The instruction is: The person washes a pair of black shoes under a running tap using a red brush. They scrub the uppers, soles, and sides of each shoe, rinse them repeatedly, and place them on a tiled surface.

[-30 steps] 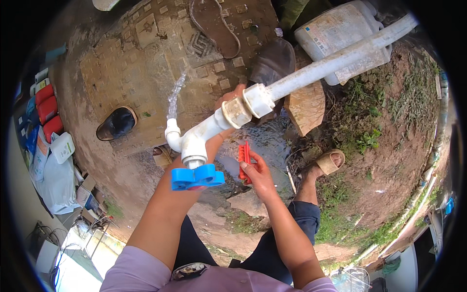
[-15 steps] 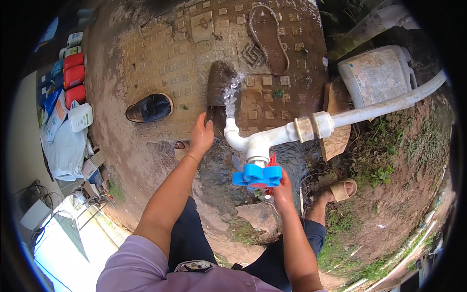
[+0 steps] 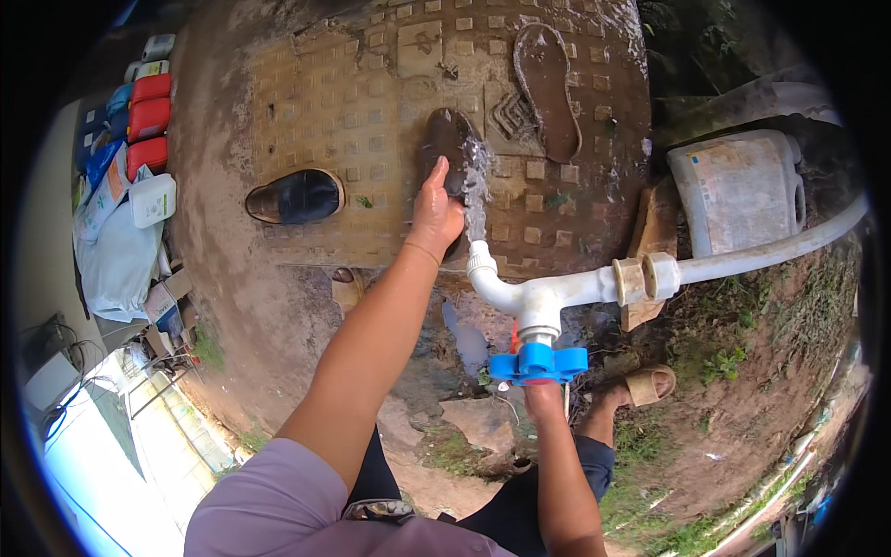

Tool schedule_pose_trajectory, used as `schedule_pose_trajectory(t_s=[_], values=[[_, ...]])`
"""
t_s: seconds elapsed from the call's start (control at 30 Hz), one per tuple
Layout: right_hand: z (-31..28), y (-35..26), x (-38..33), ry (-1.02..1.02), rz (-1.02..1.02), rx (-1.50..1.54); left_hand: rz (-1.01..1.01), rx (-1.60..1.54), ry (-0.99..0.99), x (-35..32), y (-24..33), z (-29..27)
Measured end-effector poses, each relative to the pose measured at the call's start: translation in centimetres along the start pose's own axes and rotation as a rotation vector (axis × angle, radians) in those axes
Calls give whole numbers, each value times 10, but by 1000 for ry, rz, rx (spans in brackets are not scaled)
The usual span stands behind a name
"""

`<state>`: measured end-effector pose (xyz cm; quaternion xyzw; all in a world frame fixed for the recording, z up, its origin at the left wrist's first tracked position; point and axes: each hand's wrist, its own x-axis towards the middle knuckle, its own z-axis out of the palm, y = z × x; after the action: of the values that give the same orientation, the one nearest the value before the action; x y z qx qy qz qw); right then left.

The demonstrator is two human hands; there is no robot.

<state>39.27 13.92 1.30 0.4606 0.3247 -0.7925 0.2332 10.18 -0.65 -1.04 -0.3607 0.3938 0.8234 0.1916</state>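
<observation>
- My left hand [image 3: 434,215] grips a muddy shoe [image 3: 448,139] on the patterned slab [image 3: 306,102], under the water [image 3: 477,190] spraying from the white tap [image 3: 520,297].
- My right hand [image 3: 543,397] sits behind the blue tap handle [image 3: 538,362] — I cannot tell its grip.
- Nearby: a black shoe [image 3: 295,196] towards the slab's left edge, a sole [image 3: 548,88] near its top, and a white jug [image 3: 738,190] beyond the pipe [image 3: 770,251].
</observation>
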Motion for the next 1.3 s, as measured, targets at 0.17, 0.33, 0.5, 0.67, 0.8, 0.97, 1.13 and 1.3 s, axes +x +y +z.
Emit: schedule_pose_trajectory(t_s=[0.17, 0.33, 0.5, 0.67, 0.8, 0.97, 1.13, 1.3], values=[[-8, 6, 1, -49, -89, 40, -109, 220, -175, 36, -14, 9], [-6, 8, -1, 120, 40, -95, 22, 464, -67, 56, -24, -2], [29, -22, 19, 140, -212, 164, -86, 405, -191, 49, -19, -1], [107, -111, 115, 350, -1112, -955, -96, 345, -200, 35, -12, 11], [152, -148, 165, 510, -1270, -1280, -125, 245, -251, 37, -12, 13], [158, -156, 160, 406, -1087, -1367, -86, 236, -243, 37, -10, 16], [156, -182, 172, 584, -1243, -1355, -62, 332, -200, 27, -8, 27], [74, -87, 94, 436, -573, -1232, 59, 446, -68, 25, -21, 18]])
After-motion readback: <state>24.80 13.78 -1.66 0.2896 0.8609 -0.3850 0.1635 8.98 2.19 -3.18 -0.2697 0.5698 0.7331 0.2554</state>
